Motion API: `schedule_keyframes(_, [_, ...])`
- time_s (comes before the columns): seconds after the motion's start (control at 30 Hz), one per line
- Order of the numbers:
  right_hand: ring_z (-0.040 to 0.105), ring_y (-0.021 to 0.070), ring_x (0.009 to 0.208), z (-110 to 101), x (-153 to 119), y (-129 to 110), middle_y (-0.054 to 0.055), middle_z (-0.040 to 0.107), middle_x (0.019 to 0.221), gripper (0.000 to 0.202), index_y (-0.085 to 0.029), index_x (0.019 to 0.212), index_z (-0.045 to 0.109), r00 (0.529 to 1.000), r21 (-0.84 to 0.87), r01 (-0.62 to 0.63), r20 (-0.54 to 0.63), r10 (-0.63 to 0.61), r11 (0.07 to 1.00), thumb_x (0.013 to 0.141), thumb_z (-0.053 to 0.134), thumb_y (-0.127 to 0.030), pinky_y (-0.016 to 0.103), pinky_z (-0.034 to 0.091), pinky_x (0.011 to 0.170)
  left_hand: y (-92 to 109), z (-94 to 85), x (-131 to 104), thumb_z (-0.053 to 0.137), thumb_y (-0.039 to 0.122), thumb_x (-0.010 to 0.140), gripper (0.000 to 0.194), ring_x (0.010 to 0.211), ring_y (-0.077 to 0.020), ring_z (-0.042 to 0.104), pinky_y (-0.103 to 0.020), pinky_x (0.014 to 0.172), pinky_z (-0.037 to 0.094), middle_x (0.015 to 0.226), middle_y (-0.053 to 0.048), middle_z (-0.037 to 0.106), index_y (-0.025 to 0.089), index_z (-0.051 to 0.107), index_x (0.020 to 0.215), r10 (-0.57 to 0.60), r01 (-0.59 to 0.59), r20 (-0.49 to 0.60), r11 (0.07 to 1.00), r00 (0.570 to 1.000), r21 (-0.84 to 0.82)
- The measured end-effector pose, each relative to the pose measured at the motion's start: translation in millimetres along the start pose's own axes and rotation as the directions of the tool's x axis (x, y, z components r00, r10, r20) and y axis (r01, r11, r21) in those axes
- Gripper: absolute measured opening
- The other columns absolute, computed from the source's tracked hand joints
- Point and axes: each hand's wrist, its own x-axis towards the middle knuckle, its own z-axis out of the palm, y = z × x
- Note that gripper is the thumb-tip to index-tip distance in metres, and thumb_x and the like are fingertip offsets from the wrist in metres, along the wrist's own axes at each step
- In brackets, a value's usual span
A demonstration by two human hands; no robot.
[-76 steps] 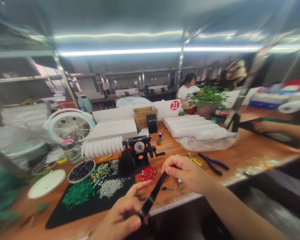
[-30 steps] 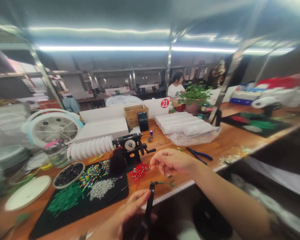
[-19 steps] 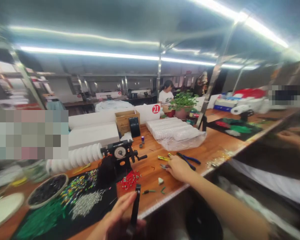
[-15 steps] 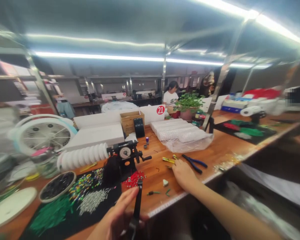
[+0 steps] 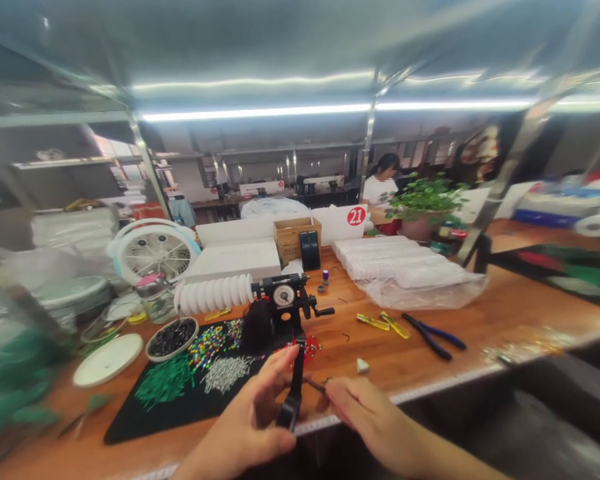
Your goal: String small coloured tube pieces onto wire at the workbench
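My left hand (image 5: 253,413) holds a slim black metal-looking part (image 5: 295,387) upright near the table's front edge, thumb and fingers around it. My right hand (image 5: 363,410) is closed in a pinch on a thin dark rod-like tool (image 5: 316,385), whose end points at the black part; the rest of it is hidden in my fingers. Behind the hands lie small red beads (image 5: 310,347) and a whitish lump (image 5: 363,365). Two yellow-handled tools (image 5: 373,323) and blue-and-black pliers (image 5: 433,335) rest farther right.
A hand-cranked device with a dial (image 5: 283,295) stands behind a black mat (image 5: 130,420) bearing beads and green pieces. Left are a bowl of black pieces (image 5: 173,339), a lid (image 5: 107,360) and a fan (image 5: 155,253). Plastic-wrapped rolls (image 5: 405,273) lie at the back. A person sits beyond.
My right hand has left the yellow-handled tools and come left to the black part, now pinching a thin rod-like tool. My view has swung left.
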Motion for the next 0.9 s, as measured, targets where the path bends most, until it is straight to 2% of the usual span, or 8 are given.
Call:
schedule_keyframes(0.17, [0.048, 0.0064, 0.07, 3, 3, 1, -0.001, 0.056, 0.073, 0.051, -0.016, 0.074, 0.054, 0.998, -0.072, 0.062, -0.004, -0.062, 0.996, 0.09, 0.024, -0.054, 0.017, 0.034, 0.067, 4, 1.8, 0, 0.071, 0.052, 0.068, 0.085, 0.137, -0.0324, 0.023, -0.047, 0.111, 0.019, 0.152, -0.01, 0.022, 0.027, 0.036, 0.141, 0.006, -0.006, 0.005, 0.999, 1.0, 0.039])
schedule_keyframes(0.43, [0.048, 0.0056, 0.067, 7, 4, -7, -0.001, 0.059, 0.073, 0.052, -0.016, 0.074, 0.054, 0.997, -0.128, 0.077, 0.01, -0.076, 0.989, 0.091, 0.021, -0.053, 0.016, 0.033, 0.064, -4, -1.3, 1, 0.071, 0.05, 0.069, 0.082, 0.137, -0.0311, 0.023, -0.046, 0.112, 0.018, 0.152, -0.007, 0.022, 0.032, 0.034, 0.141, 0.042, -0.047, 0.061, 0.997, 0.997, 0.069])
schedule_keyframes(0.8, [0.052, 0.007, 0.069, 10, 3, -8, 0.0, 0.063, 0.077, 0.052, -0.016, 0.077, 0.059, 0.996, -0.162, 0.094, 0.019, -0.092, 0.982, 0.091, 0.024, -0.051, 0.018, 0.034, 0.064, -6, 1.4, 0, 0.073, 0.041, 0.07, 0.076, 0.137, -0.0294, 0.02, -0.043, 0.11, 0.023, 0.152, -0.003, 0.019, 0.036, 0.038, 0.138, 0.024, -0.018, 0.08, 0.997, 0.996, -0.075])
schedule_keyframes(0.9, [0.054, 0.0081, 0.07, 10, 2, -8, 0.001, 0.064, 0.078, 0.051, -0.016, 0.079, 0.061, 0.993, -0.167, 0.117, -0.008, -0.12, 0.979, 0.092, 0.024, -0.049, 0.019, 0.035, 0.065, -5, 2.0, 2, 0.073, 0.039, 0.071, 0.078, 0.134, -0.03, 0.027, -0.044, 0.106, 0.029, 0.152, -0.005, 0.018, 0.036, 0.036, 0.139, 0.032, -0.02, 0.104, 0.993, 0.994, -0.117])
